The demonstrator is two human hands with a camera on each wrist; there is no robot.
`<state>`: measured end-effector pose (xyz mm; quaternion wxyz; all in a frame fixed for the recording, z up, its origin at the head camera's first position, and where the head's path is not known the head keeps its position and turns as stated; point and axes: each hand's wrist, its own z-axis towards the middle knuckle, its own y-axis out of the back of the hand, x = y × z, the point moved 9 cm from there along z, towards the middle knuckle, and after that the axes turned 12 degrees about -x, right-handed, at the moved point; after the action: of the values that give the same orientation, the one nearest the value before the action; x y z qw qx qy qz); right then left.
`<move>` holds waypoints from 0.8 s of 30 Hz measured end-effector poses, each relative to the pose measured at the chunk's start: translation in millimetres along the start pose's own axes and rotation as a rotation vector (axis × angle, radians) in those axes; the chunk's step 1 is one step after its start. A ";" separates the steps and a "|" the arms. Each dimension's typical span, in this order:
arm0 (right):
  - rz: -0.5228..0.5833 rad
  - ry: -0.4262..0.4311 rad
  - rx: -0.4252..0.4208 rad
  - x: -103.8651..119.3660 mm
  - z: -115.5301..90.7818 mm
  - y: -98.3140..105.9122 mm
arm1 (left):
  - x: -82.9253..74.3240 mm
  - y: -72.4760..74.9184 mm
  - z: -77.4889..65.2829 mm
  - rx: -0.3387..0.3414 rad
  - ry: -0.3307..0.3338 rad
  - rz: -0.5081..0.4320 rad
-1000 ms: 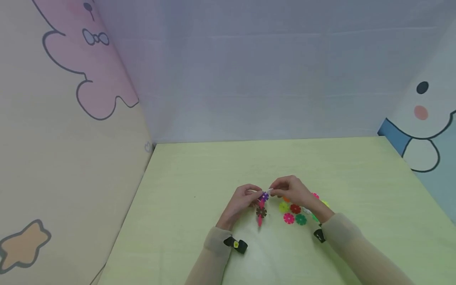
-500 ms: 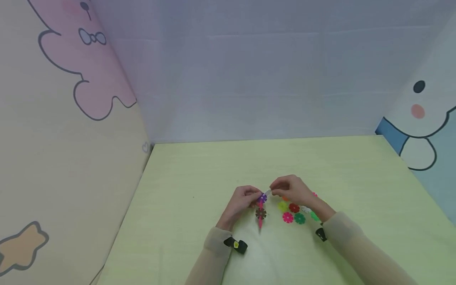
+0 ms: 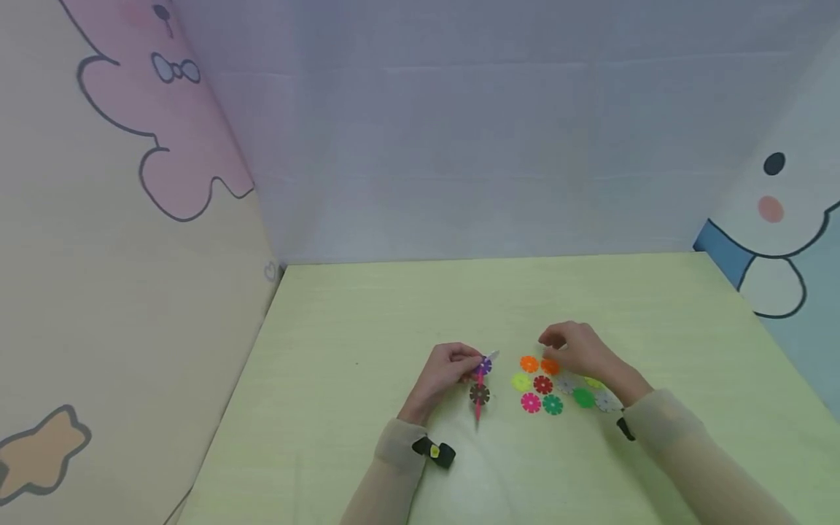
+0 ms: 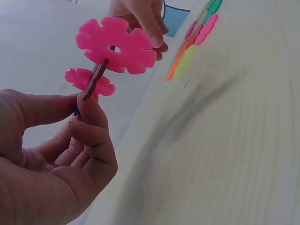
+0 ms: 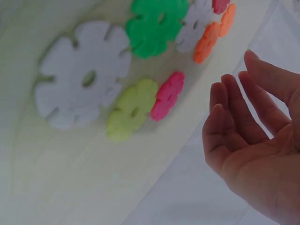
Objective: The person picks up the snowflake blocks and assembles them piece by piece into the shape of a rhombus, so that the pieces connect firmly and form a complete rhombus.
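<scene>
My left hand pinches a purple slotted flower disc between thumb and forefinger. Joined to it is a short chain: a white disc at the far end, then pink ones with a brown disc between them. In the left wrist view the nearest pink disc faces the camera, and the brown one is edge-on. My right hand hovers over the back of the loose discs, its fingers loosely bent; the right wrist view shows nothing between thumb and fingers.
Loose discs lie on the pale yellow-green table, right of the chain: orange, red, yellow, pink, dark green, bright green and white. A pale curtain hangs behind.
My right hand has let go of the white disc, which stays on the chain, and has moved right over the loose discs. The left hand keeps its hold in nearly the same place.
</scene>
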<state>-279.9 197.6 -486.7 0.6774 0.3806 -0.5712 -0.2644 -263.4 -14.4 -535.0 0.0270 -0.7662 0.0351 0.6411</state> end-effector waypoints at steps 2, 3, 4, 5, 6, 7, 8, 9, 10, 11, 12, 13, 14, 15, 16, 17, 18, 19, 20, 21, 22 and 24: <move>-0.036 -0.040 0.031 -9.8 -2.4 -0.2 | 1.4 0.5 0.3 -0.001 0.002 0.006; -0.056 -0.056 0.047 -14.7 -3.6 -0.3 | 2.2 0.8 0.5 -0.003 0.004 0.012; -0.070 -0.064 0.061 -18.4 -5.2 0.2 | 2.2 1.3 0.6 -0.004 0.004 0.014; -0.086 -0.065 0.073 -21.4 -6.6 0.9 | 2.3 1.5 0.4 -0.003 0.005 0.017; -0.105 -0.061 0.082 -24.3 -7.8 2.2 | 2.7 1.6 1.0 -0.003 0.004 0.021; -0.121 -0.057 0.086 -26.8 -8.9 3.9 | 2.6 1.8 1.3 -0.002 0.000 0.026; -0.133 -0.055 0.090 -28.9 -9.7 5.4 | 2.4 1.8 1.5 0.000 -0.002 0.027; -0.143 -0.059 0.091 -31.0 -10.5 6.7 | 2.3 2.0 1.8 0.000 -0.004 0.028; -0.150 -0.062 0.090 -32.9 -11.2 8.5 | 1.2 1.7 1.9 0.000 -0.009 0.028; -0.158 -0.071 0.090 -35.1 -11.8 9.9 | 0.8 1.4 1.9 0.002 -0.008 0.028; -0.161 -0.081 0.092 -36.9 -12.2 11.0 | 0.5 1.3 2.2 0.002 -0.008 0.027; -0.160 -0.095 0.094 -38.6 -12.8 11.4 | 0.4 1.4 2.3 0.001 -0.007 0.025; -0.159 -0.106 0.096 -39.9 -13.2 11.7 | 0.3 1.5 2.2 0.000 -0.006 0.025; -0.160 -0.119 0.099 -41.3 -13.7 11.7 | 0.2 1.6 2.1 -0.002 -0.005 0.028; -0.158 -0.128 0.103 -42.2 -14.1 11.8 | 0.0 1.7 2.0 -0.004 -0.005 0.031; -0.155 -0.137 0.105 -42.9 -14.5 12.0 | 0.7 1.8 2.1 -0.003 -0.002 0.034; -0.150 -0.144 0.108 -43.7 -14.8 11.9 | 0.9 1.8 2.0 -0.003 0.000 0.037; -0.147 -0.151 0.109 -44.5 -15.0 11.7 | 0.9 2.0 1.8 -0.004 0.002 0.043; -0.143 -0.154 0.111 -45.0 -15.1 11.6 | 0.8 2.2 1.6 -0.005 0.004 0.046; -0.143 -0.155 0.111 -45.8 -15.1 11.7 | 0.9 2.3 1.5 -0.007 0.008 0.047; -0.140 -0.155 0.112 -46.5 -14.9 11.7 | 0.9 2.4 1.3 -0.007 0.011 0.048; -0.134 -0.151 0.115 -48.3 -14.4 11.4 | 0.7 2.9 1.1 -0.010 0.017 0.050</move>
<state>-276.8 245.5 -505.9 0.5903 0.4353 -0.6081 -0.3036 -264.6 -17.2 -535.9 0.0069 -0.7706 0.0512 0.6352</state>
